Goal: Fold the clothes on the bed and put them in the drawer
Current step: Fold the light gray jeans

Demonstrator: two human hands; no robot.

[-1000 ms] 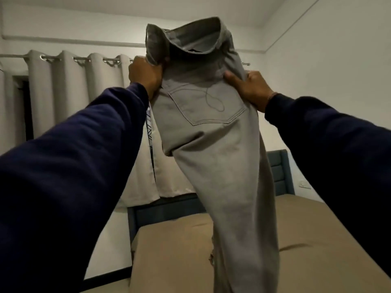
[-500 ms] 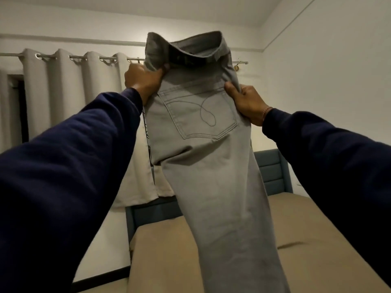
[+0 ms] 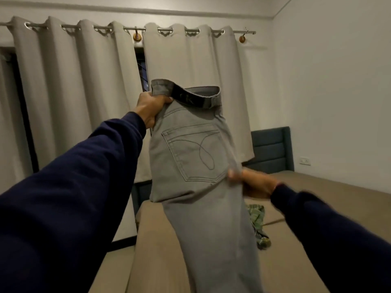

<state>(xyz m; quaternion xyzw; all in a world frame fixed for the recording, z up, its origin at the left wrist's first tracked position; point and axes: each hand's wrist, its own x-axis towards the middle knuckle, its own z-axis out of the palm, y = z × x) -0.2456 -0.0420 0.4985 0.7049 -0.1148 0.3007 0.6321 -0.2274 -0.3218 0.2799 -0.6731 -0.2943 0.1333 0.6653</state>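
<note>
Over the bed (image 3: 306, 189), both hands grip hanging jeans (image 3: 196, 157), hiding green cloth (image 3: 259, 220).

Pale eyelet curtains (image 3: 80, 92) on metal rod (image 3: 135, 28); white walls (image 3: 330, 81); blue padded headboard (image 3: 273, 149); dim light.

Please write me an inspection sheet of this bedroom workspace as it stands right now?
Surface: bed with a tan cover, mostly bare where visible.
Job's things: grey jeans held up in the air, back pocket facing the camera, legs hanging toward the bed.
Clutter: green patterned garment lying crumpled on the bed, partly hidden behind the jeans.
Grips: left hand grips the waistband; right hand pinches the jeans' edge below the pocket, blurred.
Cables: nothing seen.
Surroundings: pale curtains on a rod, blue headboard, wall socket; no drawer seen.
</note>
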